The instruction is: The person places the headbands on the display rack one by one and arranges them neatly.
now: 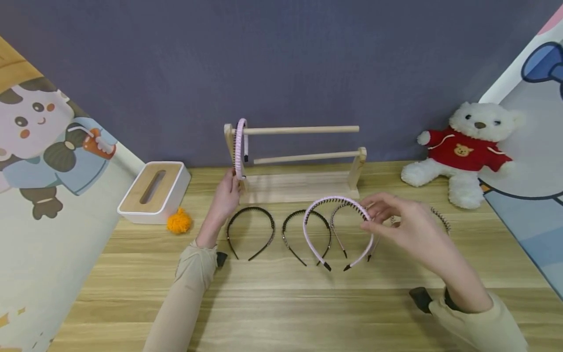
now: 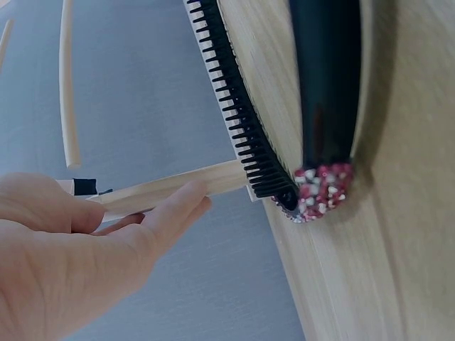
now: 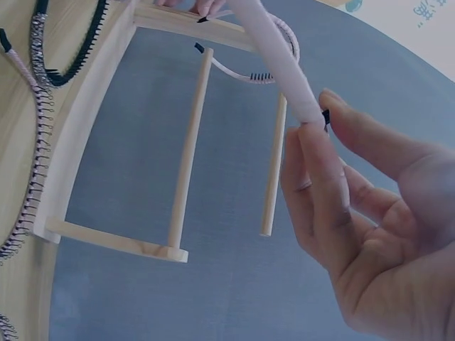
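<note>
A person's right hand point(image 1: 409, 222) pinches a pink headband point(image 1: 304, 226) between its fingers at the loop's 2 o'clock, apparently to leave both ends free. The left hand point(image 1: 226, 193) grips the wooden rack point(image 1: 294, 188) at 8 o'clock, fingers curled, likely steadying it beneath a hung headband point(image 1: 239, 149); 2 black headbands point(image 1: 251, 209) lie on the counter point(image 1: 308, 313).

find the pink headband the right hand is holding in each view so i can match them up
Head: pink headband just right of centre, below mid-height, pinched in the right hand, its tips toward the lower edge.
Left wrist: not in it.
Right wrist: upper part, just right of centre, running from the top edge down to that hand.
Shared landmark: the wooden rack, partly visible in all three.
</note>
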Demonstrator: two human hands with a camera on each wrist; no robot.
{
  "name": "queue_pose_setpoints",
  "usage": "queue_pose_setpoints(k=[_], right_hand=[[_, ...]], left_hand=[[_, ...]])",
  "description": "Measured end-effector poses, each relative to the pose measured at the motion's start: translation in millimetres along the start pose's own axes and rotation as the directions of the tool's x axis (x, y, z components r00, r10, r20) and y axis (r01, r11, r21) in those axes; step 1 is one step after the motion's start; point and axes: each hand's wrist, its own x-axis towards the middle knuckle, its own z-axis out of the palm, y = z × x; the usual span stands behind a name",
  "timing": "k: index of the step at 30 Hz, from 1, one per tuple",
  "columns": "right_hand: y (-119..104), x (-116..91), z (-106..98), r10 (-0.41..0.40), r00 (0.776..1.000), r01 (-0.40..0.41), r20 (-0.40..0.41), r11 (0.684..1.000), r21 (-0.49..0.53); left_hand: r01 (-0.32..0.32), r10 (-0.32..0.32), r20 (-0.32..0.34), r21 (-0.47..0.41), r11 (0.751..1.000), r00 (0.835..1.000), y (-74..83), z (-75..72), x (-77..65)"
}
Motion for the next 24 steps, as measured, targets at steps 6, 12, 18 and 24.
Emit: queue_pose_setpoints(k=[6,12,18,24], right_hand=[[-3.4,3.2,-3.0,0.002,0.999,-0.001,-0.033,1.0,0.011],[-4.8,7.7,-3.4,0.016,0.998,-0.017,-0.054,1.0,-0.011],[-5.5,10.2,-2.6,0.01,0.996,-0.011,-0.088,1.0,-0.01],[-6.4,11.7,-2.3,-0.023,0.989,0.02,-0.149,1.0,-0.024]], left_hand=[[0.0,0.001,-0.007,0.02,1.0,1.0,-0.5,-0.2,0.3],[-0.008,0.009,-0.018,0.033,0.999,1.0,-1.4,-0.1,0.8],[-0.008,0.009,-0.017,0.026,1.0,1.0,-3.0,0.6,1.4],[-0.002,0.002,-0.014,0.033,0.999,1.0,-1.7,0.5,0.7]])
